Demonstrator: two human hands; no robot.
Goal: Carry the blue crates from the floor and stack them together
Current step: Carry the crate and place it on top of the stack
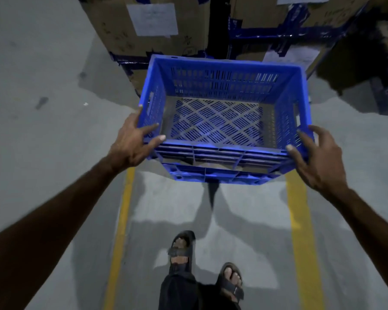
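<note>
An empty blue slatted crate (pixel 224 90) hangs in the air in front of me, tilted so that I look into it. My left hand (pixel 132 142) grips its near left corner, with the thumb hooked over the rim. My right hand (pixel 316 157) grips the near right corner, thumb on the near rim and fingers along the side wall. No other blue crate is in view.
Large taped cardboard boxes (pixel 148 25) on blue pallet racking (pixel 273 34) stand just beyond the crate. Two yellow lines (pixel 300 231) run along the grey concrete floor on either side of my sandalled feet (pixel 182 249).
</note>
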